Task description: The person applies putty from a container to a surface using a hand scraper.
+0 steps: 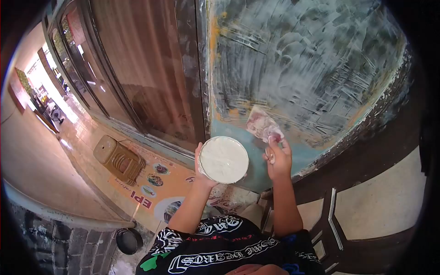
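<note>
My left hand [204,173] is wrapped round the side of a round tub, its fingers partly hidden beneath it. Off-white putty [223,159] fills the tub nearly to its rim. In my right hand [279,160] is a flat putty scraper [265,124], pinched between thumb and fingers and smeared with white and reddish-brown. The scraper's blade overlaps the lower part of a wall panel [302,59] in this view. Streaky white and grey putty covers most of that panel, with blue-green paint showing along its bottom.
A brown plastic stool [118,156] stands at left on a printed orange banner [151,183] covering the floor. Brown-curtained windows [137,59] flank the panel. A dark round container [129,241] sits at lower left, and a dark-framed piece [332,220] at lower right.
</note>
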The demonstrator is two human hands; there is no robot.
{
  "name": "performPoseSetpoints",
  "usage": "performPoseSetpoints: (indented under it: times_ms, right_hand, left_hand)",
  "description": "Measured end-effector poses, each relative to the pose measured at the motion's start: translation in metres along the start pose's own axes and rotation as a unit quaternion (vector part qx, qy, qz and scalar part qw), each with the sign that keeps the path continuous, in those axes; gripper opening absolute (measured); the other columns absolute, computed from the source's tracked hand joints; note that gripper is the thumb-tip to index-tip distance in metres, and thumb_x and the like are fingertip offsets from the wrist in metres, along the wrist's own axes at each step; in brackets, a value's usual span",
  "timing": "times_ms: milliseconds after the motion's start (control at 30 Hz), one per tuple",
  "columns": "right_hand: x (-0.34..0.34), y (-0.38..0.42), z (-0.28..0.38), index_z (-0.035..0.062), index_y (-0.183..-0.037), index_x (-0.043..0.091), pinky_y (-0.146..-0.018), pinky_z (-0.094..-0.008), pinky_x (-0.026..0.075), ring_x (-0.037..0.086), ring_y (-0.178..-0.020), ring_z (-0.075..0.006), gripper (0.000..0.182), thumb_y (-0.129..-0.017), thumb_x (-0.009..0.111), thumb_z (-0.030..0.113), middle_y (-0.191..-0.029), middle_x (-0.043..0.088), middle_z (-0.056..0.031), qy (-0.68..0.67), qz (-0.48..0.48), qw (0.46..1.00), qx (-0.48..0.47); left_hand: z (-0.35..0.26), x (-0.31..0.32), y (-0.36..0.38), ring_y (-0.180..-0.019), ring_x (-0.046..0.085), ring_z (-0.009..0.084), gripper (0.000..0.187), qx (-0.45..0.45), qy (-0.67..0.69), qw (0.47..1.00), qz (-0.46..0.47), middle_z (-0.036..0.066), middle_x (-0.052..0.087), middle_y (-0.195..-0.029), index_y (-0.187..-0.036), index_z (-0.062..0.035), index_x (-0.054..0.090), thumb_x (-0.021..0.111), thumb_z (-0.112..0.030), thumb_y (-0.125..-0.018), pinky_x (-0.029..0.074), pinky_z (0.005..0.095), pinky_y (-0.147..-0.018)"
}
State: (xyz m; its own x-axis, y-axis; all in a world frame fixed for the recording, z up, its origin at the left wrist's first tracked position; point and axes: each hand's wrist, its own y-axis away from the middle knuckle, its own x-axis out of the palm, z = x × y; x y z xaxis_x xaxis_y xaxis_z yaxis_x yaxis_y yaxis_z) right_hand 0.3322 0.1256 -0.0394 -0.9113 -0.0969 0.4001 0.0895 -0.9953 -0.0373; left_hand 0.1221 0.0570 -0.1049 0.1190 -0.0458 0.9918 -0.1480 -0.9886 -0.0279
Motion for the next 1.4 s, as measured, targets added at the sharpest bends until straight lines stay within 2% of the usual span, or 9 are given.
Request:
performPoseSetpoints:
  times_ms: [367,567,600,633,700,733,833,1067,1400]
  right_hand:
    - [-0.007,-0.02,-0.026,0.0201,-0.09,0.058,-0.059,-0.0288,0.035,0.031,-0.047,-0.0081,0.02,-0.105,0.056,0.033,-0.05,0.033,0.007,-0.415,0.122,0.877,0.209]
    - [-0.009,0.004,-0.068,0.0183,-0.089,0.057,-0.061,-0.0305,0.037,0.044,-0.058,-0.0105,0.023,-0.104,0.058,0.036,-0.069,0.046,0.0063,-0.367,0.002,0.898,0.241]
    - [-0.008,0.006,-0.074,0.0136,-0.107,0.061,-0.068,-0.0319,0.043,0.057,-0.079,-0.0125,0.014,-0.105,0.057,0.027,-0.09,0.06,0.0022,-0.443,0.214,0.854,0.17]
    - [-0.009,0.005,-0.078,0.0136,-0.107,0.061,-0.068,-0.0319,0.043,0.057,-0.079,-0.0125,0.014,-0.105,0.057,0.027,-0.09,0.06,0.0022,-0.443,0.213,0.854,0.171]
    - [0.006,0.002,-0.072,0.009,-0.126,0.058,-0.088,-0.0352,0.049,0.062,-0.107,-0.0189,0.023,-0.104,0.056,0.015,-0.121,0.065,-0.0054,-0.324,-0.006,0.934,0.15]
    - [0.001,-0.008,-0.074,0.0038,-0.143,0.044,-0.108,-0.0403,0.043,0.055,-0.126,-0.0229,0.042,-0.103,0.053,0.006,-0.138,0.058,-0.0101,-0.313,0.056,0.939,0.133]
    - [0.006,-0.043,-0.05,0.0026,-0.144,0.043,-0.111,-0.0438,0.045,0.058,-0.124,-0.0257,0.044,-0.101,0.054,0.005,-0.135,0.059,-0.013,-0.166,0.176,0.966,0.085]
    - [0.091,-0.081,0.086,0.0012,-0.129,0.054,-0.089,-0.0336,0.056,0.067,-0.099,-0.0163,0.03,-0.101,0.058,0.009,-0.114,0.067,-0.0076,0.018,0.321,0.94,0.111]
    - [0.143,-0.09,0.174,-0.0001,-0.1,0.071,-0.069,-0.0252,0.048,0.06,-0.076,-0.0071,0.018,-0.096,0.071,0.018,-0.086,0.068,0.0013,0.293,0.468,0.833,0.023]
  left_hand:
    - [-0.016,0.005,0.0,-0.124,0.057,0.0443,0.075,0.058,-0.054,0.996,0.043,0.019,0.058,-0.141,-0.141,-0.0079,0.055,0.039,-0.066,-0.097,0.046,0.0642,-0.102]
    - [-0.02,-0.016,0.005,-0.124,0.057,0.0448,0.076,0.08,-0.043,0.996,-0.006,0.019,0.057,-0.142,-0.141,-0.0071,0.055,0.04,-0.067,-0.096,0.045,0.0631,-0.104]
    - [-0.02,-0.016,0.007,-0.124,0.057,0.0448,0.076,0.091,-0.037,0.995,-0.027,0.019,0.057,-0.142,-0.141,-0.007,0.055,0.04,-0.067,-0.096,0.045,0.0629,-0.105]
    - [-0.02,-0.016,0.009,-0.124,0.057,0.0448,0.076,0.092,-0.036,0.995,-0.028,0.019,0.057,-0.142,-0.141,-0.007,0.055,0.04,-0.067,-0.096,0.045,0.0629,-0.105]
    - [-0.021,-0.013,0.012,-0.124,0.057,0.0448,0.077,0.072,-0.039,0.996,0.028,0.019,0.057,-0.142,-0.141,-0.007,0.055,0.041,-0.067,-0.096,0.044,0.0635,-0.105]
    - [-0.022,-0.012,0.013,-0.124,0.057,0.0453,0.077,0.074,-0.039,0.996,0.019,0.019,0.056,-0.143,-0.142,-0.0071,0.054,0.042,-0.068,-0.095,0.044,0.0649,-0.104]
    - [-0.028,-0.013,0.005,-0.124,0.057,0.0455,0.078,0.072,0.012,0.996,0.059,0.02,0.056,-0.143,-0.142,-0.0073,0.054,0.042,-0.068,-0.095,0.045,0.0662,-0.103]
    - [-0.033,0.034,-0.002,-0.13,0.054,0.0436,0.077,0.089,-0.078,0.989,0.086,0.017,0.055,-0.145,-0.144,-0.0082,0.053,0.036,-0.067,-0.098,0.041,0.0625,-0.109]
    - [-0.013,0.095,0.004,-0.132,0.05,0.0464,0.074,0.068,-0.028,0.984,0.162,0.018,0.047,-0.152,-0.15,-0.0095,0.046,0.039,-0.063,-0.099,0.037,0.0708,-0.108]
